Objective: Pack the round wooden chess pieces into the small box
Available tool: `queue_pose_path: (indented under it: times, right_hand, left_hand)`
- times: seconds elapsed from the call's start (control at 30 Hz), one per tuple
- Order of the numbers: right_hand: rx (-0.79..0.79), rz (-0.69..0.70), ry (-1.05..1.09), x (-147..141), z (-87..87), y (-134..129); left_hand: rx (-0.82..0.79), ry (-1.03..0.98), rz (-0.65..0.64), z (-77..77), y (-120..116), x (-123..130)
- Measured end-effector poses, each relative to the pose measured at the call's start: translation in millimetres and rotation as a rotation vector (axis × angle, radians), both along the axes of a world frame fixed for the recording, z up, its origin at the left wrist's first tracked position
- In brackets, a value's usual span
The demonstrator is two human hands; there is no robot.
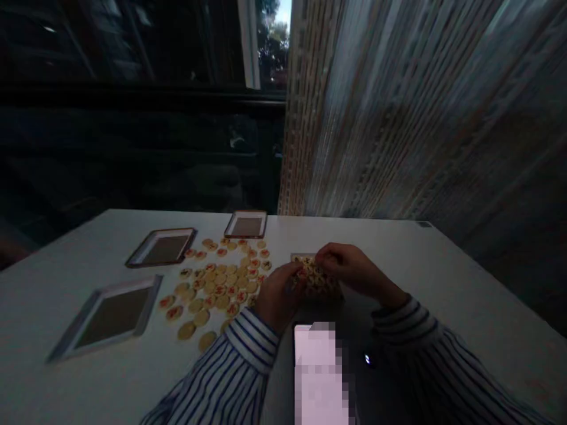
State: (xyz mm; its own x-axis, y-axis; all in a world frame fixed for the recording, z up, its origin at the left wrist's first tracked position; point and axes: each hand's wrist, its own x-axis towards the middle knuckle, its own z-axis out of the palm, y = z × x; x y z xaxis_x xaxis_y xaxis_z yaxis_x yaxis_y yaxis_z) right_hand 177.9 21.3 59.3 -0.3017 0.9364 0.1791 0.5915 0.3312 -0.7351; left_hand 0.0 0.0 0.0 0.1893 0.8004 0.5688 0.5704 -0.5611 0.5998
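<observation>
Several round Chinese chess pieces (pixel 316 277) with dark and red characters fill a small tray (pixel 302 256) in front of me. At the tray's left side is my left hand (pixel 281 295), its fingers curled and partly hidden by the back of the hand. My right hand (pixel 348 265) reaches in from the right with bent fingers, fingertips at the pieces near the far right corner. Whatever either hand grips is too small and dark to make out. Many loose Chinese chess pieces (pixel 221 286) lie spread on the table to the left, some face up, others blank side up.
Three flat framed trays rest on the white table (pixel 443 295): one at the near left (pixel 117 316), one farther back (pixel 166 248) and one at the far edge (pixel 245 224). A lit phone (pixel 316 375) lies between my forearms. Behind the table hangs a string curtain (pixel 354 118).
</observation>
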Motion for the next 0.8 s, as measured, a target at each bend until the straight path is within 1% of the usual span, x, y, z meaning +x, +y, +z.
queue_pose_path:
  times: [0.1, 0.2, 0.4, 0.53, 0.67, 0.8]
  right_hand:
    - [-0.024, 0.033, -0.023, -3.1, -5.9, -3.4]
    - [-0.065, 0.045, 0.022, -5.8, -8.1, -5.3]
    - [-0.236, 0.03, 0.262, -9.1, -6.8, -6.0]
    - [-0.288, 0.039, 0.352, -9.3, -9.7, -5.5]
    - [-0.29, 0.043, 0.346, -8.9, -10.4, -5.6]
    - [-0.29, 0.049, 0.317, -9.6, -7.7, -6.6]
  left_hand:
    - [0.018, -0.069, -0.027, -1.4, 1.3, -1.0]
    - [-0.014, -0.131, -0.052, -2.3, 1.7, -0.7]
    - [-0.187, -0.203, -0.042, 2.0, -2.5, 0.9]
    - [-0.281, -0.276, -0.04, 5.1, -5.2, 2.0]
    - [-0.333, -0.322, -0.082, 6.0, -5.6, 2.5]
    - [-0.379, -0.341, -0.095, 4.8, -5.2, 2.3]
